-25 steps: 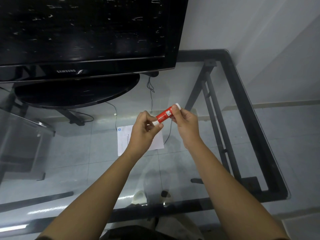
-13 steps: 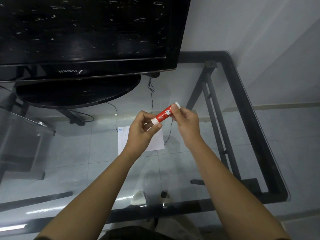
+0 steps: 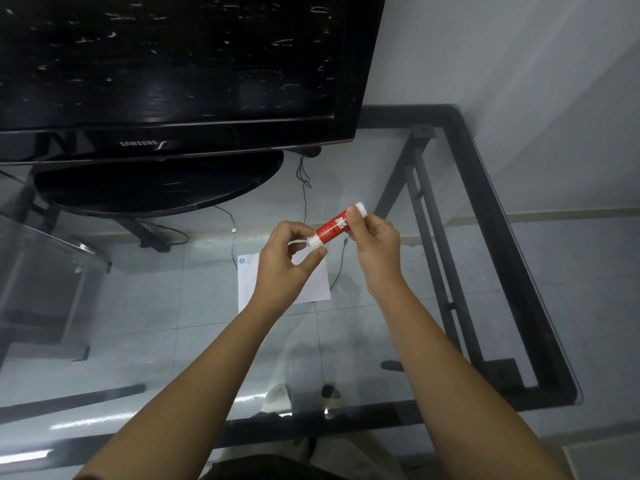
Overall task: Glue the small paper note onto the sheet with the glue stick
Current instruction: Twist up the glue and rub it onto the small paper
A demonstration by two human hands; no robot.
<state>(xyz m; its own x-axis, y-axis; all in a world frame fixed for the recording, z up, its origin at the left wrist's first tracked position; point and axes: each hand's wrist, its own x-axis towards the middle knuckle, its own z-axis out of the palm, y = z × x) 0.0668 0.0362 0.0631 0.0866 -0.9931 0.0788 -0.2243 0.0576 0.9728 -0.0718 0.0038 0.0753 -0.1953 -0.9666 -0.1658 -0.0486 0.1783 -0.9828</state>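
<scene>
My right hand (image 3: 375,249) holds a red glue stick (image 3: 332,227) by its upper end, tilted, above the glass table. The stick's white lower end rests against a small white paper note (image 3: 297,242), which my left hand (image 3: 284,268) pinches between thumb and fingers. Most of the note is hidden by those fingers. The white sheet (image 3: 247,284), with a small blue logo at its top left corner, lies flat on the glass below both hands and is partly covered by my left hand.
A black television (image 3: 173,64) on an oval stand (image 3: 156,185) fills the back left of the glass table (image 3: 491,216). The table's black frame runs along the right and near edges. Cables hang behind the glass.
My left thumb and fingers have shifted at the glue stick's lower end, and a strip of the white note now shows there. Both hands stay at the same height above the sheet.
</scene>
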